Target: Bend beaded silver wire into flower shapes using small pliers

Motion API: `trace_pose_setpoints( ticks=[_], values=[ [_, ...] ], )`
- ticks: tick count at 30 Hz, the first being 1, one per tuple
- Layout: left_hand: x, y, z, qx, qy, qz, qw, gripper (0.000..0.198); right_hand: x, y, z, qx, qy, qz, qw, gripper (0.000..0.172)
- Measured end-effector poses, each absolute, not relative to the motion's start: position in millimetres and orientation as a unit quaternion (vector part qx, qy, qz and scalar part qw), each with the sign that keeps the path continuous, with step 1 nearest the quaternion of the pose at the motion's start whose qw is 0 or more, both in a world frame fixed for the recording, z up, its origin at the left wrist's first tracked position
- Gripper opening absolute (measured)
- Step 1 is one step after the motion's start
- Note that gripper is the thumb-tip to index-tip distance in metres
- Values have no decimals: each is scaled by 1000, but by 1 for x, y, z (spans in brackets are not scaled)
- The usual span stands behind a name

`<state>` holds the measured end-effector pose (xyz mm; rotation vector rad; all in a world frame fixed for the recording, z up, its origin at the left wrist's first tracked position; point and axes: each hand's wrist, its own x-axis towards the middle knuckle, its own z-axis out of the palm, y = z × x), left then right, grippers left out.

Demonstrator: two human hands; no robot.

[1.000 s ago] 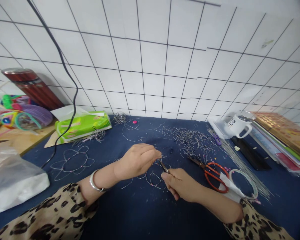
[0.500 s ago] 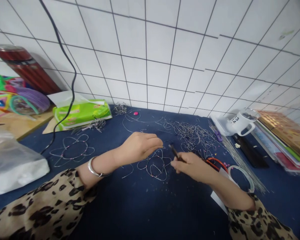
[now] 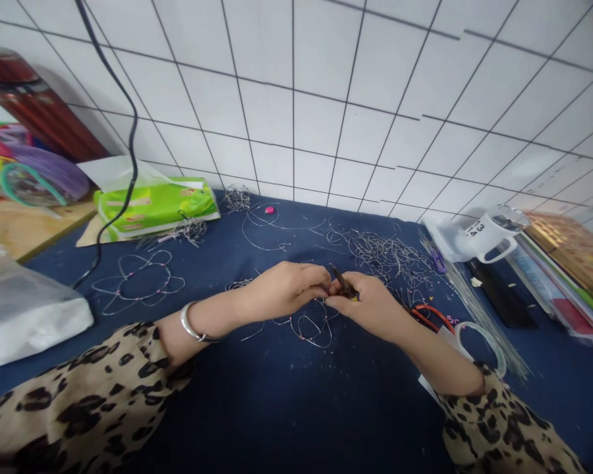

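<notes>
My left hand [image 3: 291, 288] is closed in a pinch above the cloth, its fingertips meeting those of the other hand; what lies between them is too small to make out. My right hand [image 3: 373, 306] is wrapped round small dark pliers [image 3: 343, 282], whose tip points up and to the left. Just below both hands lies a looped wire flower shape [image 3: 311, 337] with small pink beads, partly hidden by them. A second beaded wire flower [image 3: 145, 281] lies flat to the left.
Tangled wire offcuts [image 3: 383, 253] lie behind my right hand. Orange-handled pliers [image 3: 432, 316], a clear coil [image 3: 489, 342] and straight wires [image 3: 467, 303] are at right, near a white mug [image 3: 494, 234]. A green tissue pack [image 3: 155, 207] and a plastic bag [image 3: 29, 316] stand left.
My hands have come together; the right hand with the pliers has moved up to the left hand's fingertips. The view has tilted slightly.
</notes>
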<state>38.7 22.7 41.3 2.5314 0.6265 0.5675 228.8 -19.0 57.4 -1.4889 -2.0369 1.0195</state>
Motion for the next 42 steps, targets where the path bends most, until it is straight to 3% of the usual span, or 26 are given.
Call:
trace_pose_setpoints(
  ticks=[12, 22, 42],
  values=[
    [38, 24, 43, 908, 223, 174, 309, 15, 234, -8, 43, -521, -735, 407, 150, 14],
    [29, 42, 34, 936, 234, 172, 199, 18, 241, -5, 33, -555, -708, 403, 169, 12],
    [29, 51, 8, 942, 241, 141, 187, 10, 239, -6, 26, -563, -708, 396, 161, 12]
  ],
)
